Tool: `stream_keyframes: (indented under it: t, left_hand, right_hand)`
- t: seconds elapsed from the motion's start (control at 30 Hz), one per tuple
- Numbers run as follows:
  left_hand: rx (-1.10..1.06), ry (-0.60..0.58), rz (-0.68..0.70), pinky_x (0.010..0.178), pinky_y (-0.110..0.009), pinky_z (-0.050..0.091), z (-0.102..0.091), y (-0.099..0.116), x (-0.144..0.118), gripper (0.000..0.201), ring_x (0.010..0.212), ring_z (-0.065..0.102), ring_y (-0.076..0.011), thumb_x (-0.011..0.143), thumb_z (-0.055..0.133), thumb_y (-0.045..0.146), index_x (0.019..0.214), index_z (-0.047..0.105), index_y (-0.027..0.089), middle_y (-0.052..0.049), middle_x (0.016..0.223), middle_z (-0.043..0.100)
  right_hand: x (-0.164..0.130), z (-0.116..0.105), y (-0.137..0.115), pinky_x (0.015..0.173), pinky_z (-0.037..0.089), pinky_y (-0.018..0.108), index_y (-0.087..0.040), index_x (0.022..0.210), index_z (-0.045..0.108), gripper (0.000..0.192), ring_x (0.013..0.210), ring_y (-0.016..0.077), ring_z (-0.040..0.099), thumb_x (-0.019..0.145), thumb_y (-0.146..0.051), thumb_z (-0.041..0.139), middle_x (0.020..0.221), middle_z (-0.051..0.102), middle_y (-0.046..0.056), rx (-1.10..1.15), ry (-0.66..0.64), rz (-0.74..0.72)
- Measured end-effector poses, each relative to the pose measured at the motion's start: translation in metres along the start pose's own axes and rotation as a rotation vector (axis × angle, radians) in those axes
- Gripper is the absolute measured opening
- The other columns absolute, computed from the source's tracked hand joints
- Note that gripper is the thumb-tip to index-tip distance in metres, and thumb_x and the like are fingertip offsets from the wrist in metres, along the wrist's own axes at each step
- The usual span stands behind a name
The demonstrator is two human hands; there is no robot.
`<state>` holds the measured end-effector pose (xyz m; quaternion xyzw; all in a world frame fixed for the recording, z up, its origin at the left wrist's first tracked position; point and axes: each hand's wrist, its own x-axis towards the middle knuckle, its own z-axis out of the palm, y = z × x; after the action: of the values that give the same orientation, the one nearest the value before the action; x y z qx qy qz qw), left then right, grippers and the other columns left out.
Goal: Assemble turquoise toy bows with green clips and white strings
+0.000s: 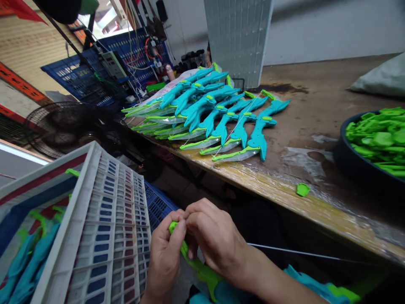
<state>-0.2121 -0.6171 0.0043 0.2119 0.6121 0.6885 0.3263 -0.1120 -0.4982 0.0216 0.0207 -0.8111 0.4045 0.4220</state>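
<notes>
At the far left a white slatted plastic crate (104, 219) stands tilted, with teal and green toy pieces lying inside it; how many cannot be counted. Behind it are one black floor fan (60, 126) and one blue crate (95, 76) carrying wires and a small device. Low in the middle, both hands work together on one toy bow (202, 272) with a lime-green limb and teal grip, held below the tabletop edge over the lap. The left hand (166, 257) is clenched around the green limb near its tip, and the right hand (215, 240) pinches that same tip with its fingers, touching the left hand's fingertips. A thin white string (303, 252) runs from the hands off to the right. On the wooden tabletop (316, 105) above lies a row of finished teal-and-green toy bows (218, 118), overlapping, roughly a dozen. One small green piece (303, 189) lies alone near the tabletop edge. At the right, one dark round basin (351, 162) holds a heap of green parts (379, 137).
</notes>
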Motion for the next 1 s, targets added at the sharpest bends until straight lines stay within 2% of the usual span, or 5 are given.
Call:
stream_keyframes:
  t: [0.13,0.27,0.37,0.63,1.0]
  left_hand:
    - [0.038,0.039,-0.015,0.041,-0.018,0.04,0.003,0.001,-0.003,0.03,0.042,0.051,-0.0093,0.093,0.072,0.044,0.079,0.062,0.018,0.006,0.052,0.055]
    - [0.073,0.117,0.008,0.041,-0.018,0.042,0.007,0.002,-0.007,0.027,0.039,0.053,-0.0097,0.087,0.079,0.04,0.082,0.063,0.019,0.006,0.051,0.058]
    - [0.095,0.074,0.03,0.043,-0.02,0.044,0.006,0.001,-0.006,0.024,0.039,0.055,-0.0112,0.089,0.076,0.037,0.082,0.064,0.018,0.005,0.052,0.06]
    - [-0.152,-0.119,-0.112,0.043,-0.019,0.043,0.005,0.004,0.0,0.03,0.039,0.05,-0.0094,0.09,0.074,0.038,0.074,0.058,0.018,0.006,0.046,0.053]
    - [-0.236,-0.176,-0.197,0.038,-0.018,0.04,0.01,0.009,0.001,0.037,0.037,0.045,-0.0072,0.087,0.077,0.042,0.069,0.057,0.017,0.007,0.049,0.048]
  right_hand:
    - [0.001,-0.003,-0.005,0.067,0.047,0.03,-0.018,0.088,0.049,0.016,0.076,0.0168,0.052,0.098,-0.01,0.041,0.084,0.059,0.007,-0.064,-0.027,0.082]
    - [0.001,-0.006,-0.014,0.058,0.044,0.023,-0.019,0.089,0.052,0.014,0.064,0.0107,0.055,0.101,-0.016,0.045,0.077,0.057,0.0,0.203,-0.007,0.45]
    - [0.002,-0.007,-0.014,0.055,0.042,0.019,-0.02,0.089,0.055,0.011,0.058,0.0075,0.055,0.1,-0.018,0.053,0.071,0.057,-0.005,0.379,0.024,0.608]
    - [-0.009,0.007,-0.004,0.071,0.047,0.021,-0.016,0.087,0.062,0.015,0.075,0.0096,0.059,0.1,-0.011,0.056,0.082,0.062,0.0,0.181,0.195,0.331]
    - [-0.012,0.01,0.001,0.068,0.046,0.028,-0.015,0.091,0.055,0.013,0.076,0.0161,0.054,0.098,-0.006,0.05,0.081,0.06,0.006,-0.087,0.161,0.046]
